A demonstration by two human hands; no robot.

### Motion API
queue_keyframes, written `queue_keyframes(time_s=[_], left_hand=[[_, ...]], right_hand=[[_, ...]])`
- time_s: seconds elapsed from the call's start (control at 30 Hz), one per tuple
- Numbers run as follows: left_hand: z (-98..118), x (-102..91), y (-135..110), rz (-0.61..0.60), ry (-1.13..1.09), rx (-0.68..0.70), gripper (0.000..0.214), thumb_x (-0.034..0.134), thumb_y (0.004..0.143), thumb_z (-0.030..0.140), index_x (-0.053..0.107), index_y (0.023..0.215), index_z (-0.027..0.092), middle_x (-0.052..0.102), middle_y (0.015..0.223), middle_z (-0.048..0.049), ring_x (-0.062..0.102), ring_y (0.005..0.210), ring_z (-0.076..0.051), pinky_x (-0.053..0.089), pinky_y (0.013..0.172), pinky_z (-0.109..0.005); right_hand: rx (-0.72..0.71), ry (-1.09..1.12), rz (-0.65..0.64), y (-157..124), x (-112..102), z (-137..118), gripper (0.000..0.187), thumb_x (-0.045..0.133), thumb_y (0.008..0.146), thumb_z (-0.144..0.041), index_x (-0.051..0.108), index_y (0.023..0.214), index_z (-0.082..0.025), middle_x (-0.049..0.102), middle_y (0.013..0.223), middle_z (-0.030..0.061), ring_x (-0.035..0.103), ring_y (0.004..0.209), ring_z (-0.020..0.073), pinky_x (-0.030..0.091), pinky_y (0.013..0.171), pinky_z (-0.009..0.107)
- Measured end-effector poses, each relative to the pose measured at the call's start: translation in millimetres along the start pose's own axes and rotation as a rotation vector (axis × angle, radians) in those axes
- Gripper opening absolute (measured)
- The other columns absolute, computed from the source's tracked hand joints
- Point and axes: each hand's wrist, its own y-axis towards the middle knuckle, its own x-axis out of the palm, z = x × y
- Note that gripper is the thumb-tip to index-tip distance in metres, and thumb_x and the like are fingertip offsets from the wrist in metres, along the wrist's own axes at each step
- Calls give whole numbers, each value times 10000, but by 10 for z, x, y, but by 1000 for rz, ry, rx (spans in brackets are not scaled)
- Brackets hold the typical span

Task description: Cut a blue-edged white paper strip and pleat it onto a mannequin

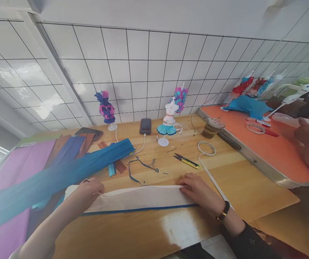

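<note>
We have the long white paper-like strip with a blue lower border (143, 199) stretched across the near part of the wooden bench (111, 233). Our left hand (96, 187) pinches its left part; our right hand (193, 187) grips its right end. The near edge already carries blue; the far edge shows none, and what remains we cannot tell. A crinkled thin blue ribbon (135, 177) lies just beyond, yellow-handled snips (187, 161) farther off, and white tape (212, 174) trails toward our right forearm.

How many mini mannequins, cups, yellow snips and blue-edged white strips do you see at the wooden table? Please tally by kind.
Mini mannequins: 3
Cup: 1
Yellow snips: 1
Blue-edged white strip, touched by left hand and right hand: 1
Total: 6
</note>
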Motion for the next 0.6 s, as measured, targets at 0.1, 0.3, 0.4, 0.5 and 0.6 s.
queue_keyframes(time_s=[0.1,0.3,0.4,0.5,0.6], left_hand=[[46,4,-5,-6,26,72,249,367,742,48,558,703,202,631,712,1,565,703,-151,389,660,-274],[269,-67,17,84,51,164,331,311,722,-45,542,722,192,607,678,-1,539,695,-155,353,642,-285],[318,-69,-13,79,57,129,324,315,712,-50,537,730,187,614,710,-7,538,734,-158,368,698,-301],[309,-55,-58,69,68,122,320,311,726,-42,536,740,186,621,728,-10,533,743,-162,369,723,-319],[272,-34,-92,96,45,117,317,316,735,-33,539,732,192,616,712,-9,533,732,-163,369,716,-316]], right_hand=[[-49,123,-42,67,-70,-219,215,528,848,-286,646,994,-183,652,1021,88,559,990,211,406,883,328],[57,233,-65,561,56,-803,201,477,856,-300,629,897,-174,683,796,41,597,724,163,407,633,254],[70,225,-103,812,260,-978,233,630,725,-261,617,938,-166,678,741,21,587,659,158,361,549,235],[44,223,-148,952,389,-1030,220,644,651,-133,641,867,-174,674,697,-2,586,631,138,350,538,216],[38,227,-130,998,371,-956,225,595,664,-84,649,861,-178,673,686,-9,588,642,128,370,554,207]])
